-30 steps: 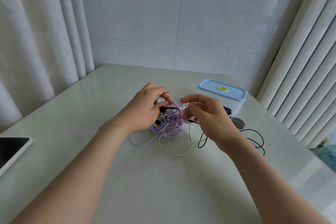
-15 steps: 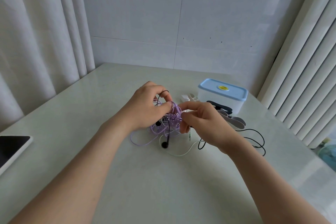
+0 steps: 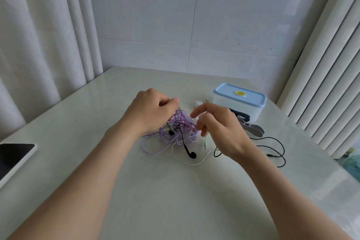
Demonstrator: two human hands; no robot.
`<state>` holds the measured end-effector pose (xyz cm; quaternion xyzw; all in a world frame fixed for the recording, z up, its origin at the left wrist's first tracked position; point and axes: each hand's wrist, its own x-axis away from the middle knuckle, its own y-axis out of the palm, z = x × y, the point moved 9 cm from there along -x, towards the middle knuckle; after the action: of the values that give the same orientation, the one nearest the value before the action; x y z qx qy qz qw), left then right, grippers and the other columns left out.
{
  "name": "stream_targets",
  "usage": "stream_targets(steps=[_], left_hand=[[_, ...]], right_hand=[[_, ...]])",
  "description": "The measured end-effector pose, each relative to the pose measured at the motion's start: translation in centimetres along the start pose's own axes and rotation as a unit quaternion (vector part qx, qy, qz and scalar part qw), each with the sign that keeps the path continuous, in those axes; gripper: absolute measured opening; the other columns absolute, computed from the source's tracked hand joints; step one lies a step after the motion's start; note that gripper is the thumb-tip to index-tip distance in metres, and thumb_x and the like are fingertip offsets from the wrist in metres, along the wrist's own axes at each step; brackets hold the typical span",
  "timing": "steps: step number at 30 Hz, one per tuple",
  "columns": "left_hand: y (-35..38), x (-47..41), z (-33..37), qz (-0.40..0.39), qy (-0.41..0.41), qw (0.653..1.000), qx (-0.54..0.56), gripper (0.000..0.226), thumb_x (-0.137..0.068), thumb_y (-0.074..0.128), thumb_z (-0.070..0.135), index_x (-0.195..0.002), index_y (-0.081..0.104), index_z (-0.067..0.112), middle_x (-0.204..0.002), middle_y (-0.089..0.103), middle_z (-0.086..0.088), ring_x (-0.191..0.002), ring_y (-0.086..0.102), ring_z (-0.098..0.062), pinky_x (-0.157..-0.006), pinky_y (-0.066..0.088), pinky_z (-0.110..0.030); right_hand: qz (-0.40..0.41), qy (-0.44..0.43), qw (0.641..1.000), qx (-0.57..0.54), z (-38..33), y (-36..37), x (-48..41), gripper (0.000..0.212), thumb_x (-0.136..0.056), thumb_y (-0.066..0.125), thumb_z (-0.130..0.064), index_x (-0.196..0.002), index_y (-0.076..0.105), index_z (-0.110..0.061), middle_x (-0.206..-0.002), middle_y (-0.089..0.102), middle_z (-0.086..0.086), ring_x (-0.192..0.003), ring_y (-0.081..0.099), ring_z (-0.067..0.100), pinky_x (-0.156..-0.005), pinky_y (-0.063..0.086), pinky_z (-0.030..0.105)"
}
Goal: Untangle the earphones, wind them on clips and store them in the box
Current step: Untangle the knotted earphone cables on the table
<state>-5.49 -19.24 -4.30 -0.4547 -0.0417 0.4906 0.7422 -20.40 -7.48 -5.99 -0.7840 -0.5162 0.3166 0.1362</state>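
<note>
A tangle of earphone cables (image 3: 178, 128), mostly purple with black and pale green strands, lies mid-table. My left hand (image 3: 150, 111) grips the tangle's upper left side, fingers curled over it. My right hand (image 3: 218, 128) hovers at the tangle's right edge with fingers loosely bent; whether it pinches a strand I cannot tell. A black earbud (image 3: 192, 155) lies loose on the table below the tangle. The white box with a blue lid (image 3: 240, 99) stands closed at the back right. Dark and grey winding clips (image 3: 251, 126) lie in front of it.
A black cable (image 3: 272, 148) loops across the table right of my right hand. A small white object (image 3: 198, 103) lies behind the tangle. A tablet (image 3: 13, 157) sits at the table's left edge. Curtains hang on both sides, a tiled wall behind.
The black earbud has dropped out of the tangle onto the table. My right hand has opened a little and drawn away from my left hand.
</note>
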Motion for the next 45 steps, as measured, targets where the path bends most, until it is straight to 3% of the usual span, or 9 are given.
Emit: stream_targets(steps=[6,13,20,23,27,34,37,41,45], left_hand=[[2.3,0.2,-0.7,-0.124,-0.006,0.992,-0.005,0.036,-0.085,0.041,0.044,-0.076,0.074,0.032,-0.109,0.049,0.002,-0.119,0.047,-0.016,-0.104,0.039,-0.036],[2.0,0.3,-0.5,-0.105,0.034,0.994,-0.020,0.030,-0.089,0.067,0.019,-0.080,0.070,0.048,-0.119,0.045,0.010,-0.084,0.050,0.010,-0.086,0.038,-0.019],[1.3,0.1,-0.4,-0.087,0.019,0.996,-0.014,0.047,-0.099,0.043,0.014,-0.077,0.077,0.037,-0.110,0.055,0.010,-0.088,0.054,0.001,-0.092,0.040,-0.029],[1.4,0.2,-1.0,-0.088,-0.004,0.996,-0.005,0.048,-0.098,0.039,0.023,-0.070,0.075,0.035,-0.114,0.057,0.003,-0.079,0.062,-0.004,-0.096,0.048,-0.037],[1.2,0.3,-1.1,-0.085,-0.029,0.996,-0.013,0.051,-0.083,0.037,0.049,-0.074,0.078,0.020,-0.106,0.057,0.004,-0.078,0.064,-0.004,-0.089,0.052,-0.037],[1.7,0.0,-1.2,-0.098,-0.023,0.995,0.019,0.045,-0.097,0.048,0.026,-0.083,0.075,-0.007,-0.096,0.068,-0.019,-0.068,0.064,-0.008,-0.071,0.052,-0.030],[1.9,-0.1,-1.1,-0.103,-0.012,0.994,0.024,0.044,-0.086,0.053,0.036,-0.079,0.073,-0.002,-0.096,0.062,-0.028,-0.061,0.055,-0.022,-0.066,0.050,-0.033],[1.5,0.2,-0.6,-0.088,0.012,0.996,0.017,0.004,-0.082,0.081,0.041,-0.081,0.078,0.041,-0.108,0.057,0.011,-0.083,0.058,-0.003,-0.079,0.048,-0.026],[0.8,-0.1,-0.4,-0.040,0.036,0.998,0.029,0.009,-0.084,0.085,0.043,-0.083,0.077,0.040,-0.113,0.052,0.009,-0.073,0.058,-0.002,-0.070,0.041,-0.012]], right_hand=[[0.005,-0.026,0.996,0.087,0.2,0.5,-0.1,0.031,-0.084,0.076,-0.062,-0.092,0.072,-0.033,-0.077,0.073,-0.009,-0.072,0.070,0.008,-0.068,0.056,0.028],[0.017,-0.071,0.977,0.201,0.7,0.5,-0.3,0.005,-0.086,0.078,-0.034,-0.090,0.077,-0.032,-0.077,0.068,-0.015,-0.075,0.065,0.002,-0.074,0.056,0.026],[0.055,-0.042,0.974,0.217,1.8,-0.6,-0.7,0.010,-0.088,0.079,-0.032,-0.095,0.072,-0.030,-0.079,0.069,-0.016,-0.080,0.066,0.005,-0.082,0.056,0.036],[0.032,-0.063,0.979,0.191,0.8,-0.2,-0.4,0.032,-0.087,0.084,-0.026,-0.103,0.057,-0.030,-0.086,0.061,-0.013,-0.080,0.060,0.004,-0.075,0.049,0.025],[0.017,-0.119,0.975,0.189,-1.2,0.6,0.2,0.033,-0.078,0.077,0.001,-0.075,0.071,-0.031,-0.089,0.054,-0.010,-0.083,0.055,0.007,-0.074,0.047,0.028],[-0.011,-0.091,0.962,0.257,-0.3,2.4,0.3,0.025,-0.079,0.072,-0.063,-0.084,0.079,-0.039,-0.088,0.052,-0.011,-0.087,0.054,0.009,-0.082,0.049,0.034],[-0.004,-0.087,0.961,0.262,0.0,2.5,0.1,0.013,-0.085,0.076,-0.050,-0.083,0.079,-0.037,-0.088,0.053,-0.008,-0.087,0.056,0.013,-0.083,0.050,0.038],[0.015,-0.074,0.972,0.221,0.4,1.7,-0.1,0.008,-0.089,0.077,-0.042,-0.085,0.079,-0.036,-0.089,0.058,-0.008,-0.085,0.059,0.008,-0.081,0.050,0.031],[0.015,-0.076,0.974,0.212,0.5,1.5,-0.2,0.016,-0.089,0.073,-0.051,-0.085,0.080,-0.037,-0.087,0.060,-0.009,-0.083,0.059,0.004,-0.077,0.046,0.024]])
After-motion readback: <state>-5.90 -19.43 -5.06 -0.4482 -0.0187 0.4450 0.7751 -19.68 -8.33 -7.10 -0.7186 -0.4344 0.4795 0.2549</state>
